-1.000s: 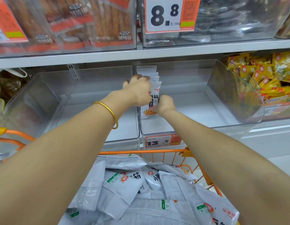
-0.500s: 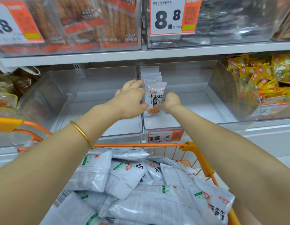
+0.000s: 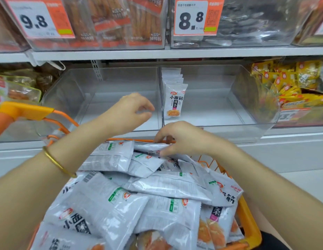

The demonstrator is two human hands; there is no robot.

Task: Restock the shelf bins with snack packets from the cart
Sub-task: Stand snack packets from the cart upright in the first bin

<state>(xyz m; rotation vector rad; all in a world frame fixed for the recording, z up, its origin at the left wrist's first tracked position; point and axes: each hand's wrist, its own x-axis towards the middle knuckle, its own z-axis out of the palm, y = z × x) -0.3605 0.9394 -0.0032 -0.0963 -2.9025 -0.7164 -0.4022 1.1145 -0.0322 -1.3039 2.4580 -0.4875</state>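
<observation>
Left clear bin [image 3: 110, 109]: whole floor free, reachable over its low front wall. Right clear bin [image 3: 220, 109]: row of upright packets [image 3: 174, 98] against the left wall; remainder free. Upper shelf edge [image 3: 175, 53] close above both. Orange cart [image 3: 27, 110], heaped with loose packets [image 3: 157, 186], stands just before them.

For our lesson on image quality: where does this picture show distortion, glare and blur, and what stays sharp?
Head view: the wide lens bows the shelf edge and swells the forearms near the bottom corners; the clear bin wall shows glare; print on the nearest cart packets is smeared; the 8.8 price tag and the standing packet read sharp; lighting is even, shadows soft.
</observation>
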